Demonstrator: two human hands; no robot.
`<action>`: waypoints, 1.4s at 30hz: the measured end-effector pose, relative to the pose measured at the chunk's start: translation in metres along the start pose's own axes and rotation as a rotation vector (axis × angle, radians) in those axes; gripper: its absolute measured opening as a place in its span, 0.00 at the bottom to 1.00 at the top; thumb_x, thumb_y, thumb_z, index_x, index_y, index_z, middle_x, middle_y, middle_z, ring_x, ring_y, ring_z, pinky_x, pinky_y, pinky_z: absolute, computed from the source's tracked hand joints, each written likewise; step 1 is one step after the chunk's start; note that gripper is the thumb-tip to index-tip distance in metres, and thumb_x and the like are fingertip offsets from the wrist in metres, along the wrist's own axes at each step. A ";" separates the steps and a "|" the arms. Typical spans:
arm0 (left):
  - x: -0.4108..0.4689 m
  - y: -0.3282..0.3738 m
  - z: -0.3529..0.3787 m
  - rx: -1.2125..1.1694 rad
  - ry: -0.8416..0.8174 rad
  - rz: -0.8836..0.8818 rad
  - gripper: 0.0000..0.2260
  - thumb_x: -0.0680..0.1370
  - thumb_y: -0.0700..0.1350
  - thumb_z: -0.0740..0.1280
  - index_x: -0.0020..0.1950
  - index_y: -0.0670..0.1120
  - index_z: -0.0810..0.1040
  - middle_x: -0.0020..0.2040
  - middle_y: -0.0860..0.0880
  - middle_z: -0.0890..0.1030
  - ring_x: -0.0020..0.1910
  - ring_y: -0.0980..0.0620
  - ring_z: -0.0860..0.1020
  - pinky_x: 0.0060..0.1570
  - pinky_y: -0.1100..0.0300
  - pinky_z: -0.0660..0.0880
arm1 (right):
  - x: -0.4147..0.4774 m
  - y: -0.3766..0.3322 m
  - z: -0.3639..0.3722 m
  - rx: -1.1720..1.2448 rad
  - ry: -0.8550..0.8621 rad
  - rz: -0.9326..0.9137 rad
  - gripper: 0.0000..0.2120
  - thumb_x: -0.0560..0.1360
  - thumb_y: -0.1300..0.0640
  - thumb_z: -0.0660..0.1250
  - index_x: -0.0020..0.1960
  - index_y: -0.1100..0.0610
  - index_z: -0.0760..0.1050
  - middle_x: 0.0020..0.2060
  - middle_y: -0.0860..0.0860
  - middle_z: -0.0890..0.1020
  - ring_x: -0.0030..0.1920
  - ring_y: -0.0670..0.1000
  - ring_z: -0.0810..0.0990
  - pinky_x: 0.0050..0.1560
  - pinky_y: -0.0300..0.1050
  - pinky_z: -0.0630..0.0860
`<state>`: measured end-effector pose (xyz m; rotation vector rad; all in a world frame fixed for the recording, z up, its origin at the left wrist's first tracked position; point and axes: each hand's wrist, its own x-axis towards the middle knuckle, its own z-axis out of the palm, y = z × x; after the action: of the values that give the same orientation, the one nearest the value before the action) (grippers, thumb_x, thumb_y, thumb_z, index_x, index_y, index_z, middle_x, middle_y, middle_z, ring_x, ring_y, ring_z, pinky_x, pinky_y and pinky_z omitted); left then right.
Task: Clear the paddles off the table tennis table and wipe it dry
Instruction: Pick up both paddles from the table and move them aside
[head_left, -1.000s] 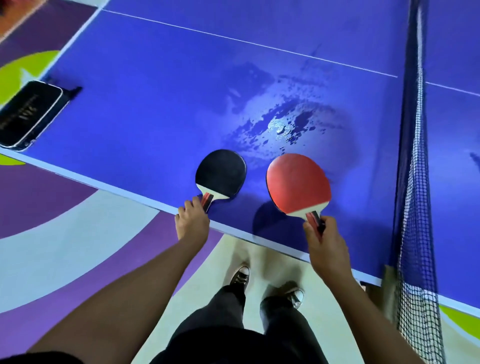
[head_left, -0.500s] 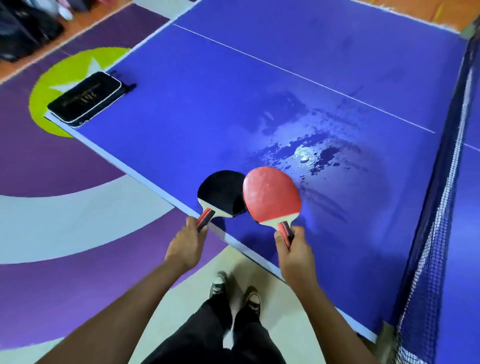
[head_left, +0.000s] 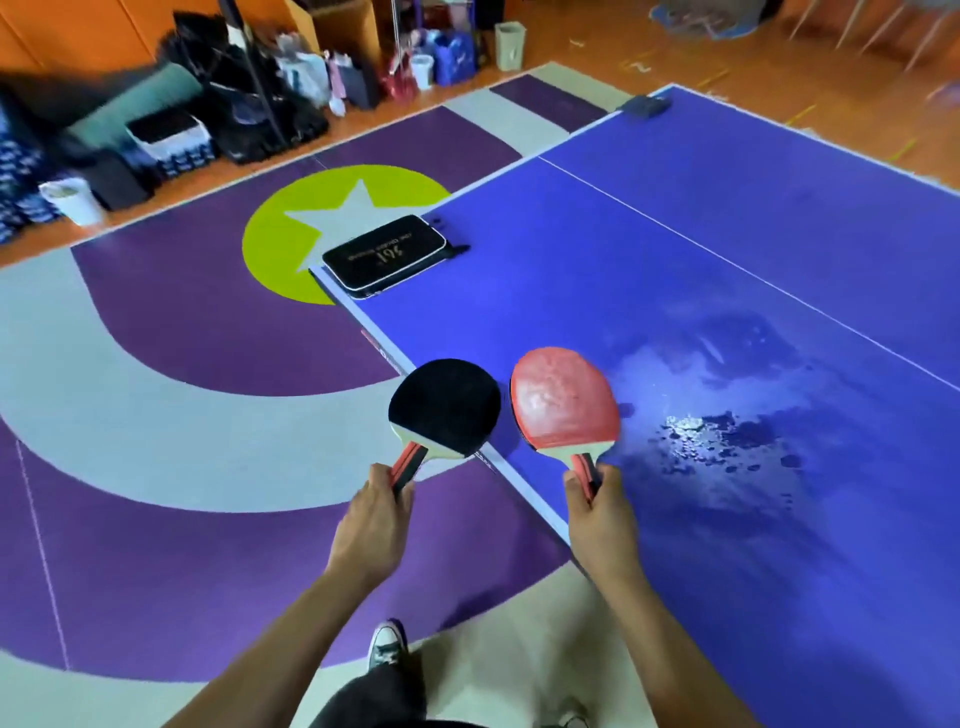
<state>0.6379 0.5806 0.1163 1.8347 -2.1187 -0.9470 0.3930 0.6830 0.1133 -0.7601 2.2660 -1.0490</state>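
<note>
The butt ends of both handles are swallowed by your fists, and your fingertips are on the far side, so you see only the backs of your hands. Your left hand (head_left: 376, 519) is wrapped round the handle of the black paddle (head_left: 444, 408); your right hand (head_left: 602, 512) grasps the handle of the red paddle (head_left: 563, 400). Whether either blade touches the tabletop cannot be told from this angle.

The table tennis table (head_left: 675, 234) runs out of view from 2 to 5 o'clock. At its far corner, about 1 o'clock, sits a small dark object (head_left: 644, 106) too blurred to name. The clutter (head_left: 249, 104) along the wall from 10 to 12 o'clock is smeared; bags, boxes and a white cup (head_left: 70, 200) are all that can be picked out. The white lettering on the black paddle case (head_left: 387, 257), lying on the table's corner at 11 o'clock of the paddles, is inverted and too small to read. Your legs are cut off at 6 o'clock, one sneaker (head_left: 387, 647) showing.

The paddles stand side by side, blades up, close together but not touching. The black one hangs across the table's white edge, half over the floor. The red one is over the blue surface, its face glossy with pale blotches. Both have pale wood at the throat and red-and-black handles. A wet patch (head_left: 717, 431) glistens at 3 o'clock of the red paddle.
</note>
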 end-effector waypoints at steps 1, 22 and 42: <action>0.011 -0.013 -0.014 -0.010 0.007 0.006 0.12 0.85 0.55 0.56 0.49 0.48 0.62 0.41 0.45 0.75 0.36 0.42 0.72 0.34 0.50 0.65 | 0.001 -0.014 0.018 0.024 0.001 0.024 0.11 0.82 0.50 0.65 0.56 0.57 0.71 0.39 0.47 0.78 0.44 0.60 0.77 0.42 0.52 0.69; 0.301 -0.096 -0.171 0.095 -0.041 0.063 0.12 0.85 0.56 0.55 0.46 0.50 0.62 0.38 0.49 0.75 0.33 0.49 0.72 0.30 0.55 0.64 | 0.144 -0.193 0.257 0.111 0.024 0.217 0.12 0.83 0.49 0.63 0.57 0.58 0.69 0.38 0.52 0.79 0.37 0.55 0.80 0.36 0.51 0.74; 0.601 -0.071 -0.179 0.343 -0.478 0.373 0.13 0.85 0.53 0.59 0.51 0.46 0.59 0.49 0.42 0.82 0.52 0.38 0.81 0.42 0.50 0.71 | 0.245 -0.312 0.380 0.166 0.367 0.578 0.07 0.83 0.49 0.62 0.53 0.51 0.68 0.41 0.50 0.79 0.45 0.61 0.80 0.50 0.57 0.77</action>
<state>0.6576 -0.0469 0.0571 1.3374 -2.9382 -1.0524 0.5540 0.1584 0.0943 0.1774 2.4264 -1.1242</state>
